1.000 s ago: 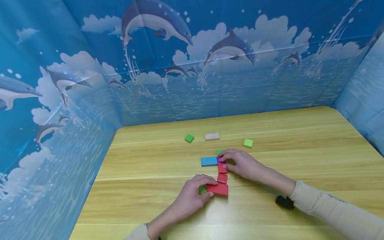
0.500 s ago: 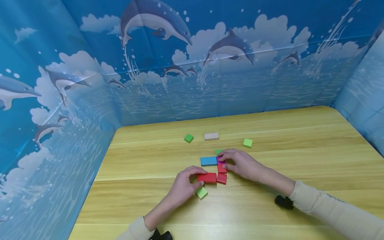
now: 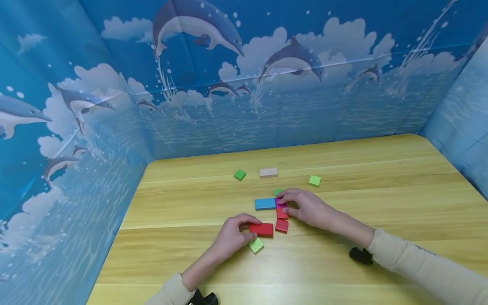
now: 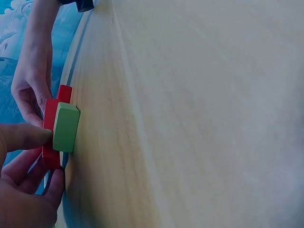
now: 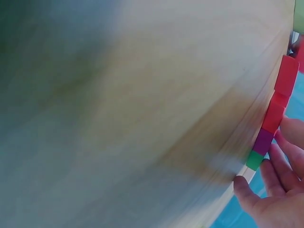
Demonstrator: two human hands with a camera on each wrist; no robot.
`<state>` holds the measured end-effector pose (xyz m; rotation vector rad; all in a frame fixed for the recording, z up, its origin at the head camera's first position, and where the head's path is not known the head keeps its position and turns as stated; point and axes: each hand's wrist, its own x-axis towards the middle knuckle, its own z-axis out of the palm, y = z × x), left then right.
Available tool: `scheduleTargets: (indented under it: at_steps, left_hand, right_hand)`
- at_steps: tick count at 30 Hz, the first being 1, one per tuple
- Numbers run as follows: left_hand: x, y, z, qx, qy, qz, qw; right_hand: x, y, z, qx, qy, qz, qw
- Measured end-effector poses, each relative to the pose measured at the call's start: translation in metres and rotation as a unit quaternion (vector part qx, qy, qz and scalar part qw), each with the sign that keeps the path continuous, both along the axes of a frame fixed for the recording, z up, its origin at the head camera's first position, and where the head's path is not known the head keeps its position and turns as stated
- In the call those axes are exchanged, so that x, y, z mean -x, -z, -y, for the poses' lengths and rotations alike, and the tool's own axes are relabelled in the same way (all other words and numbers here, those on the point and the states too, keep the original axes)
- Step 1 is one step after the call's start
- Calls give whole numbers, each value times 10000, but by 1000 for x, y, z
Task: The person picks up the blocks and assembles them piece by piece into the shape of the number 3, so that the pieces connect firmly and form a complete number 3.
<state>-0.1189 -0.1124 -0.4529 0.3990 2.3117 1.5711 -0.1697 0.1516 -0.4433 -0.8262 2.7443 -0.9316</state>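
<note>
My left hand [image 3: 234, 235] pinches a long red block [image 3: 261, 230] between thumb and fingers. A light green block [image 3: 256, 245] lies turned at an angle just in front of it; it overlaps the red one in the left wrist view. My right hand [image 3: 310, 207] has its thumb at a red block [image 3: 282, 213] and its fingertips over the purple block [image 3: 279, 203], partly covering both. Behind the purple block shows a green block [image 3: 279, 192], and to its left a long blue block [image 3: 264, 204]. A smaller red block [image 3: 281, 226] ends the row at the front, slightly turned.
Farther back on the wooden table [image 3: 183, 186] lie a dark green block [image 3: 239, 175], a pale wooden block [image 3: 268, 172] and a light green block [image 3: 314, 181]. A dolphin-printed curtain [image 3: 267, 114] stands along the table's back and sides.
My left hand has moved the long red block back and left, from in front of the row, then slightly toward me. The light green block has come into full view. My right hand has stayed put.
</note>
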Motion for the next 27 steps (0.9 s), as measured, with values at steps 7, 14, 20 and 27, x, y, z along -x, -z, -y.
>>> scheduleTargets:
  at_steps: [7,14,20,27]
  left_hand:
    - [-2,2,-1,218,93,-64,9997]
    - [-5,4,-2,348,231,-144,9990]
    - [-6,4,-2,350,365,-94,9987]
    - [-7,2,-3,446,414,-171,9980]
  right_hand:
    - [1,0,-1,-35,20,81,10000]
    - [1,1,-1,52,-15,97,9999]
    - [1,3,-2,118,-31,114,9999]
    - [2,3,-2,211,-104,64,9997]
